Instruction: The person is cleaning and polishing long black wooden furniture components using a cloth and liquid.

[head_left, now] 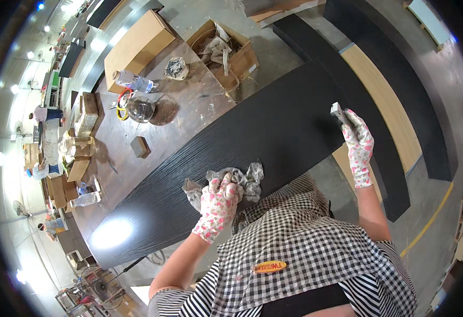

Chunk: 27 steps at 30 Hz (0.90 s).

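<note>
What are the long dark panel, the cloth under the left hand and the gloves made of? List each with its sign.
Long dark panel: probably wood or veneered board, black finish; open grain lines and a soft glare show.
Cloth: thin grey fabric, crumpled into folds.
Gloves: knit fabric with a pink floral print, on the left hand and right hand.

My gloves are soft cloth with pink flowers. The black board is wood, grainy and a bit shiny. My rag is crumpled grey cloth. The box is brown cardboard.
</note>
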Each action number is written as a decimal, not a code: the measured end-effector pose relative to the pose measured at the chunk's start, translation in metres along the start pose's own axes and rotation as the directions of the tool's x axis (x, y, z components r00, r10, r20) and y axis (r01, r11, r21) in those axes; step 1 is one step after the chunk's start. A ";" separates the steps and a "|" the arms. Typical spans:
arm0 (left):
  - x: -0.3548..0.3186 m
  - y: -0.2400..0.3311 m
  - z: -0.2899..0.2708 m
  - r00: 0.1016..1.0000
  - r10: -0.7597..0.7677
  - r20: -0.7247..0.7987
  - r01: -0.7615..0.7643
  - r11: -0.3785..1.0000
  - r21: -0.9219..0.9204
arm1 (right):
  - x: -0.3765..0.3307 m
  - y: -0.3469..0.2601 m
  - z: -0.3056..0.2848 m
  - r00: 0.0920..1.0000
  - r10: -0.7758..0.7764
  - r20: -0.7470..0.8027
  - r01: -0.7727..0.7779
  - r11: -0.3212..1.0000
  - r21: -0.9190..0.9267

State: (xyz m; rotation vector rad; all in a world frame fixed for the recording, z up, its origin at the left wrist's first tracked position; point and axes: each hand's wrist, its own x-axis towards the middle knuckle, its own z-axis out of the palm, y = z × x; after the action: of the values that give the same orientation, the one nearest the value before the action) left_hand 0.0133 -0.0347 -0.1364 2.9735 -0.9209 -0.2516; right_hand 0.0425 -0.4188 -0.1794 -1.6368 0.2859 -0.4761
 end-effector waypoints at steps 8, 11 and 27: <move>0.023 0.003 0.003 0.990 0.053 -0.131 -0.080 0.974 -0.210 | 0.007 0.014 -0.025 0.994 -0.099 -0.046 0.090 0.983 -0.157; 0.022 0.005 0.021 0.956 0.007 -0.292 -0.044 0.991 -0.123 | 0.018 0.017 -0.055 0.978 -0.207 0.029 0.203 0.904 -0.377; 0.033 0.011 0.023 0.929 0.015 -0.369 -0.047 0.996 -0.079 | 0.182 0.053 0.015 0.903 -0.207 0.377 0.360 0.844 -0.397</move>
State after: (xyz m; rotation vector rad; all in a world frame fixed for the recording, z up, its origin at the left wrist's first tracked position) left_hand 0.0306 -0.0617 -0.1637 2.7803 -0.8811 0.2548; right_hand 0.2147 -0.4943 -0.2072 -2.2099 -0.1107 -0.3722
